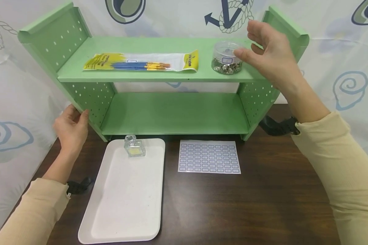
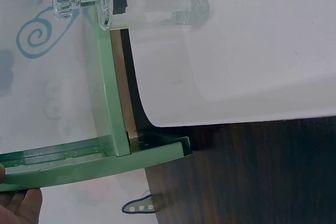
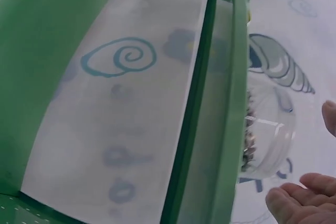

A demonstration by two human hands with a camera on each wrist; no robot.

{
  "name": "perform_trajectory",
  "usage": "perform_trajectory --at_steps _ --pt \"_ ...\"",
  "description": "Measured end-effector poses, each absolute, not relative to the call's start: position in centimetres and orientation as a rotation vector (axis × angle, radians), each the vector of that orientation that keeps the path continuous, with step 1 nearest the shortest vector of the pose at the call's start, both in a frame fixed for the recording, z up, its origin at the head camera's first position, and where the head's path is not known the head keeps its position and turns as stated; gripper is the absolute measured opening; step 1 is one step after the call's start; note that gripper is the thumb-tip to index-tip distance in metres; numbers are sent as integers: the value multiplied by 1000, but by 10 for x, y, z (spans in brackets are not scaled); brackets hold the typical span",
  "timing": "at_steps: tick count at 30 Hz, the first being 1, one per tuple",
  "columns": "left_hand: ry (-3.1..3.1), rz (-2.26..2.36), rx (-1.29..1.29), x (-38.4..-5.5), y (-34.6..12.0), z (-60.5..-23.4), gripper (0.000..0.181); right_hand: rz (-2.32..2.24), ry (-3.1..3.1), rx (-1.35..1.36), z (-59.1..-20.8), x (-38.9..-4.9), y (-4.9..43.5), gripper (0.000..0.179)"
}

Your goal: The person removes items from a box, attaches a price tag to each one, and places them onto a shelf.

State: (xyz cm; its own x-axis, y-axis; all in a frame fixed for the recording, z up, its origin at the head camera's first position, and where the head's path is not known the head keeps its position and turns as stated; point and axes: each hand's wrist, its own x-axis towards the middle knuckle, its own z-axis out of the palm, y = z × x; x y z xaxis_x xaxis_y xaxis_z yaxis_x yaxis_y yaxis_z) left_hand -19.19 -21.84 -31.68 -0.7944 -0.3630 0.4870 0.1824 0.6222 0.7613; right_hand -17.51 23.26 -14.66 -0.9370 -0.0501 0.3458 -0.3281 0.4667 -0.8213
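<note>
A two-tier green metal shelf (image 1: 174,114) stands at the back, with perforated side panels. My left hand (image 1: 72,127) grips the front edge of its left panel, thumb on one face and fingers on the other, as the left wrist view shows too. On the upper tier, at the right, is a clear round jar (image 1: 227,61) partly filled with small silvery metal pieces and bearing a small label. Beside and above it is my right hand (image 1: 271,54), fingers extended and holding nothing, its thumb overlapping the jar's right side in the head view. Apart from the jar, the fingers (image 3: 302,203) show in the right wrist view.
A pack of blue-handled paintbrushes (image 1: 141,62) lies on the upper tier. In front of the shelf, a white tray (image 1: 125,200) holds a glass perfume bottle (image 1: 135,147) at its far end. A sheet of small labels (image 1: 209,157) lies on the dark wooden table (image 1: 248,207).
</note>
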Motion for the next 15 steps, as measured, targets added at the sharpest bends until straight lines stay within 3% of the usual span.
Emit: perform_trajectory --at_steps 15 --pt "-2232 -1140 163 -193 -219 -317 27 1642 -1973 526 -167 -135 208 56"
